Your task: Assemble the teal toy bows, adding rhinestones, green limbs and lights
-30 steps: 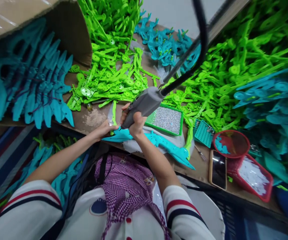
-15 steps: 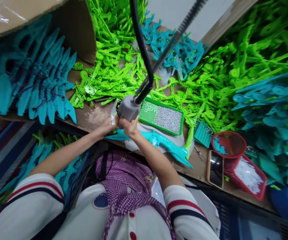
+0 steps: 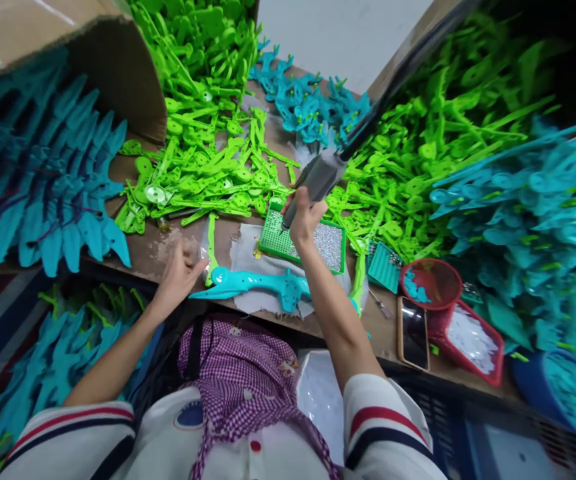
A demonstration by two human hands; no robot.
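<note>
My right hand (image 3: 304,217) is wrapped around a grey electric screwdriver (image 3: 321,175), whose cable runs up to the right. Its tip points down over a green perforated tray (image 3: 344,257) with many small silver screws. Below the tray a long turquoise plastic part (image 3: 253,281) lies across a pale cloth (image 3: 241,252) at the bench edge. Lime green pieces (image 3: 211,240) stick out from both of its ends. My left hand (image 3: 181,270) is just left of the turquoise part, with its fingers loosely bent and thumb apart, beside a clear shiny piece (image 3: 203,249).
Lime green parts (image 3: 193,160) are heaped at the back and right. Turquoise parts stand in a cardboard box (image 3: 138,73) at left and pile up at right (image 3: 533,220). A phone (image 3: 413,333), a red bowl (image 3: 432,283) and a red basket (image 3: 491,377) sit at front right.
My right hand has lifted the screwdriver away from the turquoise part, rightward over the screw tray. My left hand has come away from the part and moved left.
</note>
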